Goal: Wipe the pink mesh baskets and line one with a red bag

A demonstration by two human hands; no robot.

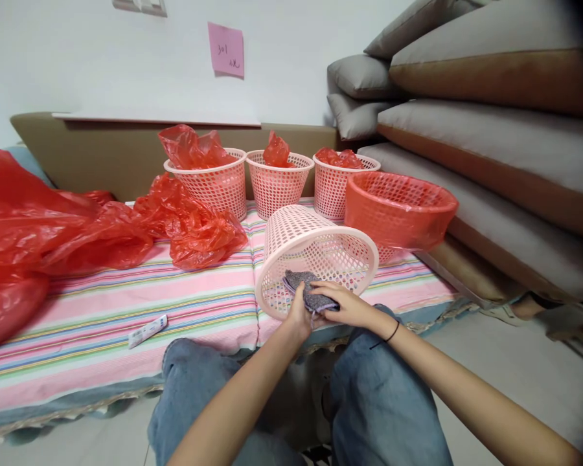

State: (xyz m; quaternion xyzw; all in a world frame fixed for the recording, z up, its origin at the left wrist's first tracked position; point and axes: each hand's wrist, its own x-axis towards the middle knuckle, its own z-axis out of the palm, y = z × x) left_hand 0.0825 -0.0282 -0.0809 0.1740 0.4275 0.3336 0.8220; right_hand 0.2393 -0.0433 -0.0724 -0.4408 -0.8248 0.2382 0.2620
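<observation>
A pale pink mesh basket (315, 249) lies tipped on its side at the mattress edge, its mouth facing me. A small grey cloth (307, 288) is at the basket's mouth, partly inside. My left hand (298, 314) is closed on the cloth's near end from below. My right hand (346, 305) grips the same cloth from the right, fingers curled over it, a thin black band on the wrist. Both hands are at the basket's rim, above my knees in blue jeans.
Three upright pink baskets (278, 184) holding red plastic bags stand at the back; a fourth basket (398, 210), lined in red plastic, leans on the right. Loose red bags (189, 226) lie on the striped mattress (126, 310). A small white tube (147, 331) lies left. Stacked cushions (490, 149) stand right.
</observation>
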